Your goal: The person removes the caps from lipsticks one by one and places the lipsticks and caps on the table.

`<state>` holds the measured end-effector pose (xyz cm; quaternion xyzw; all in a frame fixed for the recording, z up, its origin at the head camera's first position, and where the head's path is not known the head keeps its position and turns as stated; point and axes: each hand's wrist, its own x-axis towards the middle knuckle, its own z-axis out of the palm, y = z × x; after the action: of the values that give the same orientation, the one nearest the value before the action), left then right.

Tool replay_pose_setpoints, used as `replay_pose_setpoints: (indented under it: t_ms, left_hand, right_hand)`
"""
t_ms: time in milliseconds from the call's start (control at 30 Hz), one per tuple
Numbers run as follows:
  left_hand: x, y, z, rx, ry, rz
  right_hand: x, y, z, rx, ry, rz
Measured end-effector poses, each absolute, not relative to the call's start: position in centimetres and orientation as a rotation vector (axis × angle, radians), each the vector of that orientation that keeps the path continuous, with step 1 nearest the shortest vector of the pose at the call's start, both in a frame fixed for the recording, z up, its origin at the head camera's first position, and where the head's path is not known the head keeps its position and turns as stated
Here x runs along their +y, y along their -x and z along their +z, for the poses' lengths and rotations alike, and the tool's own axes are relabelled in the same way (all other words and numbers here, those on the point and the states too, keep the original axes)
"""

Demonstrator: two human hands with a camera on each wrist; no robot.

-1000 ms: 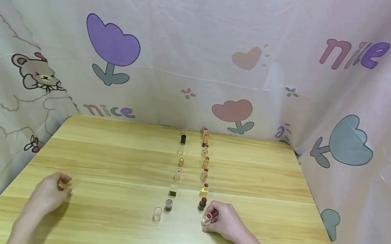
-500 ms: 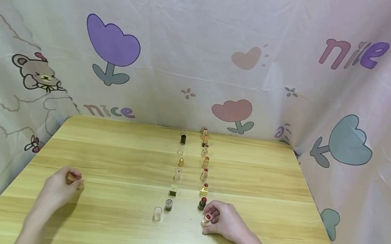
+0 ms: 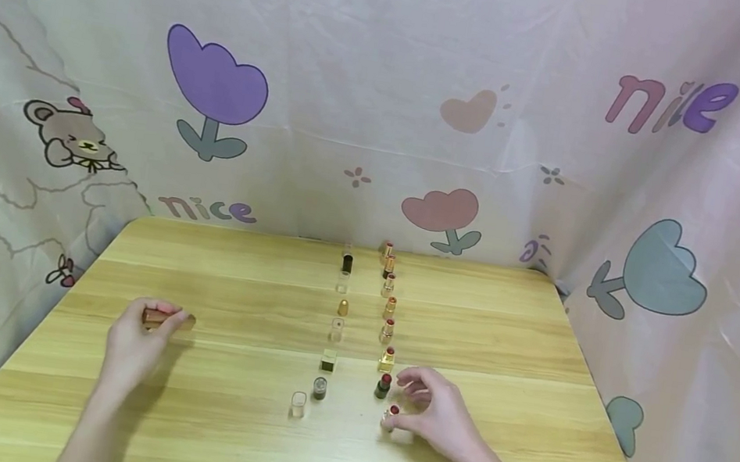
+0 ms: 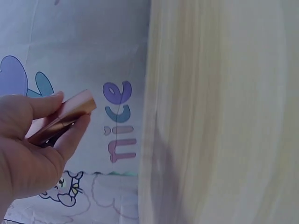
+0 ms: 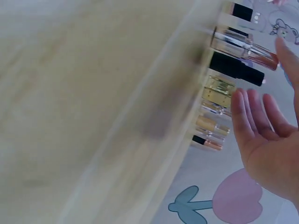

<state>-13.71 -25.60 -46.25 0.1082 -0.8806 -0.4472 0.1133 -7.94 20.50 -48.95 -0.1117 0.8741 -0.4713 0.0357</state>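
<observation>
My left hand (image 3: 136,344) pinches a shiny rose-gold lipstick tube (image 4: 63,119) between thumb and fingers, held above the left side of the table. My right hand (image 3: 446,419) has its fingers spread beside an uncapped lipstick with a clear base (image 5: 245,49). In the head view its thumb overlaps that lipstick; whether they touch, I cannot tell. The lipstick stands upright at the near end of a row of uncapped lipsticks. Just behind it are a black lipstick (image 3: 383,386) and a gold one (image 3: 387,360), nearest my right fingertips.
Left of the lipsticks runs a row of caps: a clear cap (image 3: 298,405) in front, then a dark-based round cap (image 3: 319,389), a gold-and-black square cap (image 3: 328,361) and several more. A printed curtain (image 3: 332,99) encloses the wooden table (image 3: 228,432).
My left hand has moved right and farther from me, carrying the rose-gold tube. My right hand has let go of the clear-based lipstick, its fingers opening away from it.
</observation>
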Motion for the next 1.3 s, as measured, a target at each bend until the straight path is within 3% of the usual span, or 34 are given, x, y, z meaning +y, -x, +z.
replay_pose_setpoints:
  t_ms: [700,1300]
  left_hand:
    - [-20.0,15.7,-44.8,-2.103,-0.353,-1.922]
    - [-14.1,17.1,-42.8,-2.079,-0.017,-2.084]
  right_hand:
    - [17.7,11.4,-44.6,2.776,0.423,-1.824]
    - [13.2,16.9,-40.6,2.771,0.666,-1.761]
